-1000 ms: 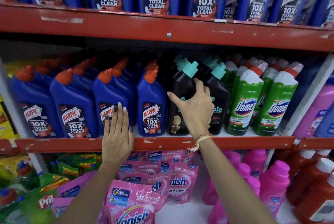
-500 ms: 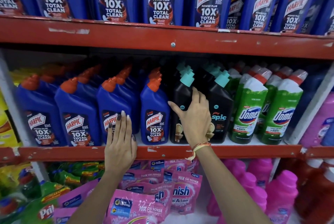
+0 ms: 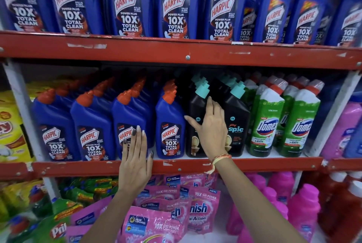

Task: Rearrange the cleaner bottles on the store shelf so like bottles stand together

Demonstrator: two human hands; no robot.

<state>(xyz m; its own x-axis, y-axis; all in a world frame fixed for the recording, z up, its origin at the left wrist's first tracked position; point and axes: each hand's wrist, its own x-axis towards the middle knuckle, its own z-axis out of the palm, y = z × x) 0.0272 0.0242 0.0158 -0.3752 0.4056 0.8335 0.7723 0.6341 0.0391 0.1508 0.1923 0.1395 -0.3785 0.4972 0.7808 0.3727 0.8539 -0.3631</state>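
Note:
On the middle shelf stand rows of blue Harpic bottles [image 3: 92,125] with orange caps, then black Spic bottles [image 3: 238,117] with teal caps, then green Domex bottles [image 3: 266,121]. My right hand [image 3: 210,127] lies spread on the front of the left black bottle [image 3: 195,109], thumb near the neighbouring blue Harpic bottle [image 3: 169,125], fingers not closed around it. My left hand [image 3: 136,154] rests flat, fingers straight, against a blue Harpic bottle [image 3: 127,113] and the red shelf edge [image 3: 254,164].
Larger blue Harpic bottles [image 3: 174,7] fill the top shelf. Below are pink Vanish pouches [image 3: 156,223], pink bottles [image 3: 301,203] and red bottles [image 3: 344,203]. Pink and blue bottles [image 3: 344,125] stand past the white upright at right, yellow packs [image 3: 11,129] at left.
My right hand has slid down and flattened on the black bottle's front. The view has dropped slightly and drawn closer; my left hand stays on the shelf edge.

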